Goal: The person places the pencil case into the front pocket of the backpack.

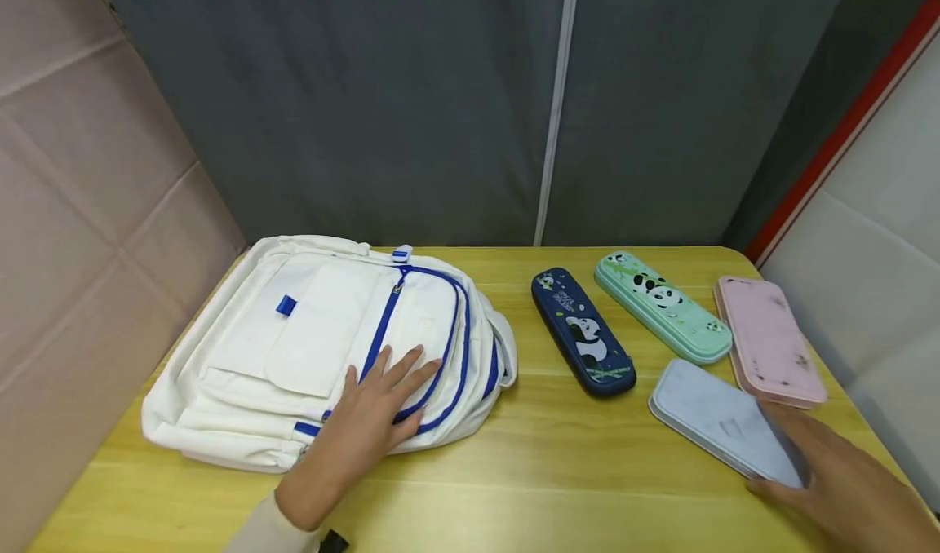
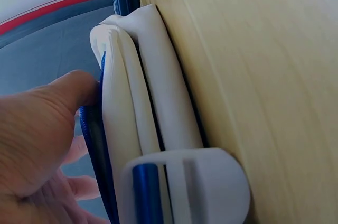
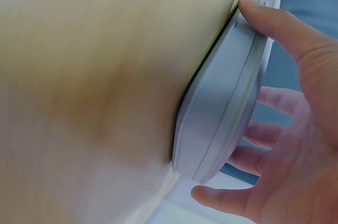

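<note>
A white backpack (image 1: 308, 325) with blue zip trim lies flat on the left of the table. My left hand (image 1: 374, 414) rests on its front with spread fingers; in the left wrist view the thumb (image 2: 79, 87) lies by a blue-edged seam. At the right, my right hand (image 1: 844, 471) spans the near end of a pale grey-blue pencil case (image 1: 720, 414) lying on the table. Its thumb (image 3: 274, 23) lies along one long side, the fingers reaching across toward the other. Fingertip contact at the far side is hidden.
Beyond the grey-blue case are a navy panda pencil case (image 1: 583, 333), a mint-green panda case (image 1: 661, 304) and a pink case (image 1: 767, 337). A dark grey curtain (image 1: 367, 104) hangs behind the wooden table (image 1: 543, 471); pale panels stand at both sides.
</note>
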The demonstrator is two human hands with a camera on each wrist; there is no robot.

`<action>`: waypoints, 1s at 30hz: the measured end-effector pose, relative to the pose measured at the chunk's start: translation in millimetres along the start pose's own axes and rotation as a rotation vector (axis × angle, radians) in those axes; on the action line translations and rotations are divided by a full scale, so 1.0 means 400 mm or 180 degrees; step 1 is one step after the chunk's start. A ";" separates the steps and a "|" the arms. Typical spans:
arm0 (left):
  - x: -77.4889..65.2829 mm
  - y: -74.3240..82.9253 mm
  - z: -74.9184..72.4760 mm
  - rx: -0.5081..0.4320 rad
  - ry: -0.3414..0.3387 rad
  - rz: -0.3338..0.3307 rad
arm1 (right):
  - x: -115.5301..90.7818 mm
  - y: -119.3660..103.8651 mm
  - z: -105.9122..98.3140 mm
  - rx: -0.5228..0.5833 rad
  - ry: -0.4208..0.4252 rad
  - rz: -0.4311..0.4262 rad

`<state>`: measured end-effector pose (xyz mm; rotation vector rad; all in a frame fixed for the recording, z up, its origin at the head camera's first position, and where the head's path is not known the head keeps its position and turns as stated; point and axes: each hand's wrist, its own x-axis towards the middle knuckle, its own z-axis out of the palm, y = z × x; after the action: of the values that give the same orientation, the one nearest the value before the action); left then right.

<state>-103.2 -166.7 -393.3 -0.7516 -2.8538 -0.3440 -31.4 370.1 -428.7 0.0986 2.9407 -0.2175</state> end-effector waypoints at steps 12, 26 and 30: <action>-0.009 -0.004 -0.029 -0.0073 0.0048 0.0150 | 0.008 0.034 0.018 0.0063 -0.0055 -0.0008; -0.015 -0.018 -0.035 0.0345 0.0650 0.0326 | -0.028 0.005 -0.015 0.0287 0.0643 -0.0342; -0.016 -0.020 -0.039 0.0204 0.0646 0.0148 | -0.029 -0.013 -0.025 0.0373 0.1016 -0.0555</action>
<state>-100.2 -180.7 -381.1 -0.7253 -2.6400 -0.3022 -22.3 365.9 -415.8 -0.1190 3.2542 -0.4377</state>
